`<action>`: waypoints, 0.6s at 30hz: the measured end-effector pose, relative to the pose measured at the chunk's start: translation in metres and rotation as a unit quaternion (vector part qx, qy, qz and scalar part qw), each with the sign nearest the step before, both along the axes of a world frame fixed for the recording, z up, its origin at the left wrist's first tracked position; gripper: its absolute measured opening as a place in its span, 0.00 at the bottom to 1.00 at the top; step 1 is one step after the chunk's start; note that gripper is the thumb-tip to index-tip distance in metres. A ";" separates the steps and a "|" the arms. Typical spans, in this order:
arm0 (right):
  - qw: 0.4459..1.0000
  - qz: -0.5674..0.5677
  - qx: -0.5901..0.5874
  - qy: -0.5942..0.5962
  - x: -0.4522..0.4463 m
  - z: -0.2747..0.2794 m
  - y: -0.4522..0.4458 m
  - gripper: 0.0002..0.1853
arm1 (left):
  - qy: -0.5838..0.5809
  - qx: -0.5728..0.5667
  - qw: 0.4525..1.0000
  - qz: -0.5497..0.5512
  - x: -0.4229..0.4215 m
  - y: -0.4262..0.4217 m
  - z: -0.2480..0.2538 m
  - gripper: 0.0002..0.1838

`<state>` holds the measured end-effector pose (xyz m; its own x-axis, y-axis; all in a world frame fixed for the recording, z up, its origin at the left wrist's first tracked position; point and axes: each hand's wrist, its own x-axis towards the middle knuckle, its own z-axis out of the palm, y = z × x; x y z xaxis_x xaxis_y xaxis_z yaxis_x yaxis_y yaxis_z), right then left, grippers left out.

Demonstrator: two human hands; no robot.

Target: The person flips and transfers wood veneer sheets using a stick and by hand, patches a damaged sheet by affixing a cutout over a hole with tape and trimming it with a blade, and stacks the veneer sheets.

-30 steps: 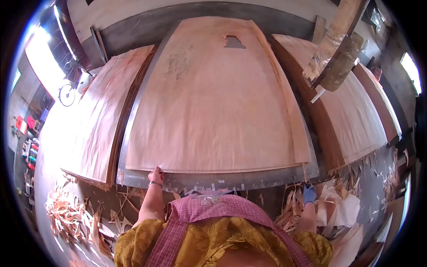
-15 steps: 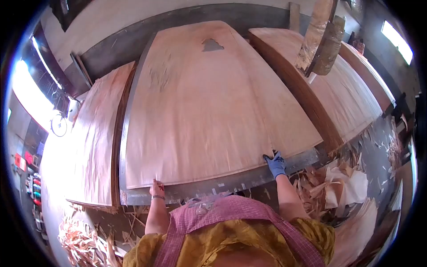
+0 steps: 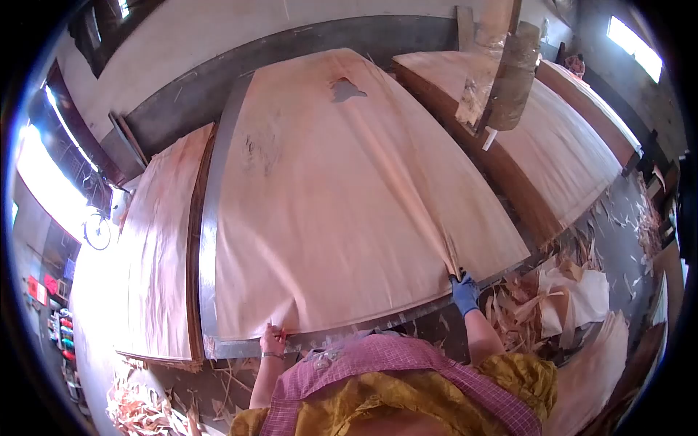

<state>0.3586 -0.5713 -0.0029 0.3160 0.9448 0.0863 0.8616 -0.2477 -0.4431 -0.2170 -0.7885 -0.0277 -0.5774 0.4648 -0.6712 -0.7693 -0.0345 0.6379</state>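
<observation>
A large thin wood veneer sheet point(image 3: 327, 211) covers the grey worktable point(image 3: 209, 251) in front of me. Near its far end is a ragged hole point(image 3: 347, 90), and a raised fold runs from there toward the near right edge. My left hand point(image 3: 273, 340), bare with something round the wrist, pinches the sheet's near edge on the left, where small creases spread from the fingers. In a blue glove, my right hand point(image 3: 465, 293) grips the near edge at the end of the fold, beside a dark split in the wood.
Veneer stacks stand on the left point(image 3: 156, 269) and on the right point(image 3: 560, 152). A post wrapped in brown tape point(image 3: 512, 80) rises over the right stack. Veneer scraps point(image 3: 149, 407) litter the floor, with more loose pieces point(image 3: 574, 298) at my right. A bicycle point(image 3: 97, 230) is at far left.
Both hands have drawn the near edge toward me, and the sheet has shifted with them. A long fold has risen toward my right hand, and creases have formed at my left.
</observation>
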 end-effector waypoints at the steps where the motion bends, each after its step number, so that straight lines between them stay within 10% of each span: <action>1: 1.000 0.016 0.018 -0.015 0.007 0.004 0.010 0.28 | 0.005 0.008 1.000 -0.012 0.004 0.013 -0.001 0.13; 18: 0.983 0.110 -0.011 0.147 -0.047 0.008 0.032 0.26 | 0.036 -0.089 0.995 0.039 0.088 0.067 0.004 0.12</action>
